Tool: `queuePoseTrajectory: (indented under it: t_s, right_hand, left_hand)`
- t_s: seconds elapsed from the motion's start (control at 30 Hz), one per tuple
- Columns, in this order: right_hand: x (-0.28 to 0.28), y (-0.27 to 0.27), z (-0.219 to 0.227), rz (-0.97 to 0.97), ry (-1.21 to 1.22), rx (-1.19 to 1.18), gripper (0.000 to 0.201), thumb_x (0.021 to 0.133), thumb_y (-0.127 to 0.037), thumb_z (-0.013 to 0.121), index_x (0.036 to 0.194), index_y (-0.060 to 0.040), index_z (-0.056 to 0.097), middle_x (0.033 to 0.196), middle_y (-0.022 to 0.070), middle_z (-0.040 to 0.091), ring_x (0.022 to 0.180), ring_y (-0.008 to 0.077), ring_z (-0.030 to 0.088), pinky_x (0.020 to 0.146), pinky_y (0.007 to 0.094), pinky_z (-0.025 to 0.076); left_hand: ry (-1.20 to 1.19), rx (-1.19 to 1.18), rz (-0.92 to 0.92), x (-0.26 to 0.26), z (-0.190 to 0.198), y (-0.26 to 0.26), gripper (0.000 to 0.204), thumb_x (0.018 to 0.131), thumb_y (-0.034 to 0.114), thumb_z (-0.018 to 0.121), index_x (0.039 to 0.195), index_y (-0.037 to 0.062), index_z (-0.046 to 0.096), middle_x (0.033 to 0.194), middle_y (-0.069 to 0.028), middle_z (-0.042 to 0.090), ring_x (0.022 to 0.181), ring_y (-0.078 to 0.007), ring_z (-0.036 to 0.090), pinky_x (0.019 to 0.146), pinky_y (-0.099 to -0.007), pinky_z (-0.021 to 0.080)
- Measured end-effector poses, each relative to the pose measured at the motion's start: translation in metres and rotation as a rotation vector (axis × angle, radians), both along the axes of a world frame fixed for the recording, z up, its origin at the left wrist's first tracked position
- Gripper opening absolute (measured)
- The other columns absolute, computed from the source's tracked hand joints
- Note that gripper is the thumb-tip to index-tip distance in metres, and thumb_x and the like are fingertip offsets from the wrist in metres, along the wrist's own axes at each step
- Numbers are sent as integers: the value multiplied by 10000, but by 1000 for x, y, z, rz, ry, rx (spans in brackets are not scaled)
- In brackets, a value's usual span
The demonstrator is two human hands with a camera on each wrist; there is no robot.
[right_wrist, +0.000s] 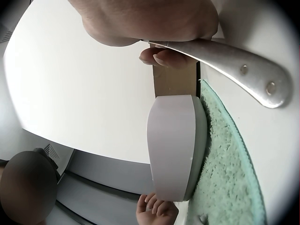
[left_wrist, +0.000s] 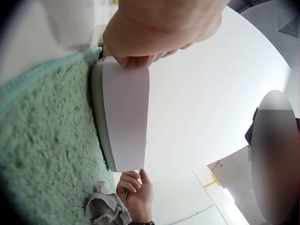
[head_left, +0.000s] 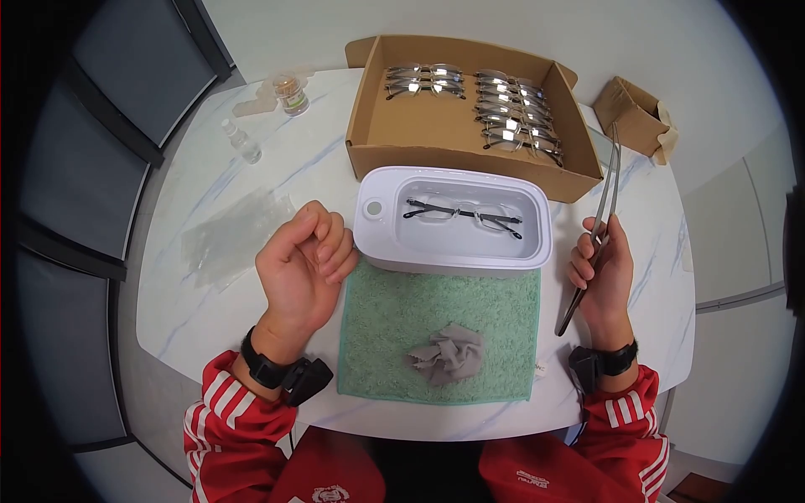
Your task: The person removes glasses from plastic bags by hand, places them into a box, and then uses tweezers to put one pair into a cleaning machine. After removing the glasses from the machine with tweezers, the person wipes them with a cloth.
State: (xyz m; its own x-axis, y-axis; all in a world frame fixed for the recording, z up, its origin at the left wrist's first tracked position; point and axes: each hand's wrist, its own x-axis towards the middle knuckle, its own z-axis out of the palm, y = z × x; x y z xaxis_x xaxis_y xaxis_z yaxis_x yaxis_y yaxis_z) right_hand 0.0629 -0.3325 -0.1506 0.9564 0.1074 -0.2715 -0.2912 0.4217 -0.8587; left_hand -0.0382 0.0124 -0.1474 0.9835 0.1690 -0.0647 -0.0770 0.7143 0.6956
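My right hand [head_left: 605, 272] grips long metal tweezers [head_left: 605, 186], tips pointing up and away, to the right of a white ultrasonic cleaner [head_left: 369, 239]. In the right wrist view the riveted end of the tweezers [right_wrist: 248, 70] sticks out below the hand. A pair of dark-templed eyeglasses [head_left: 466, 213] lies inside the cleaner's basin. My left hand [head_left: 306, 264] is beside the cleaner's left end, fingers loosely curled, holding nothing. A crumpled grey cloth [head_left: 450, 355] rests on the green towel [head_left: 377, 323] in front of the cleaner.
Behind the cleaner is an open cardboard box [head_left: 419, 126] with rows of eyeglasses [head_left: 513, 109]. A smaller carton [head_left: 631, 116] stands at the back right. To the left are clear plastic bags [head_left: 235, 235], a small spray bottle [head_left: 241, 141] and a jar [head_left: 292, 96].
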Motion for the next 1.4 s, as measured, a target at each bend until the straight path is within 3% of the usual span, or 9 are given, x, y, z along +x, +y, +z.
queuePoseTrajectory:
  t_s: [0.27,0.47,0.53,0.6,0.67,0.7,0.8,1.0,1.4]
  right_hand:
    - [-4,3,5,-4,-56,-31,382,1080,-406,403,1221,-80,544,702,-8,498,454,55,321,405,218,273]
    - [-8,-4,46,120,-320,-246,379,1088,-377,412,1264,-71,549,668,-4,532,443,36,327,406,203,256]
    - [-6,-7,66,234,-520,-758,325,1076,-316,481,1241,-56,586,673,-8,567,452,26,348,424,188,255]
    - [-10,-1,95,288,-608,-868,256,1025,-230,594,1163,-20,643,659,26,595,470,58,403,452,221,299]
    - [-13,3,118,586,-865,-1377,267,958,-202,686,1112,15,666,627,78,596,491,121,460,485,285,358]
    - [-15,8,127,533,-856,-1445,299,882,-196,762,1061,34,693,617,118,592,514,180,498,521,332,405]
    - [-24,23,145,428,-798,-1492,335,854,-197,786,1083,35,707,658,140,638,530,202,554,547,329,448]
    - [-23,27,150,501,-759,-1602,340,830,-191,796,1063,44,717,726,193,691,615,267,670,597,350,510]
    - [-26,34,148,617,-676,-1618,295,798,-201,797,972,31,743,750,211,697,662,321,695,632,378,525]
  left_hand:
    - [-13,10,-11,-2,-2,0,256,1006,241,448,789,111,408,646,3,391,544,-106,337,508,-256,302]
    - [-33,32,24,-2,0,1,248,982,231,469,776,119,388,646,13,358,545,-104,310,502,-257,284]
    - [-5,40,35,-2,1,1,249,979,228,475,772,118,393,642,14,356,548,-103,304,502,-259,275]
    - [-19,39,27,-3,0,2,247,979,228,476,773,118,396,643,13,358,547,-103,305,502,-258,276]
    - [-35,38,22,-3,-1,2,245,979,227,477,775,117,399,643,13,359,547,-104,306,502,-257,277]
    - [-36,39,32,-3,0,2,248,981,227,477,773,117,400,641,13,360,545,-104,306,501,-258,277]
    - [-37,36,53,-2,-1,4,253,983,227,479,768,117,403,637,14,359,542,-103,305,498,-260,277]
    - [-31,38,58,-2,-1,3,265,984,231,485,759,120,401,632,16,357,537,-102,303,494,-262,276]
    - [-30,60,54,-1,0,3,291,989,240,482,744,130,366,632,15,351,540,-102,295,498,-260,268]
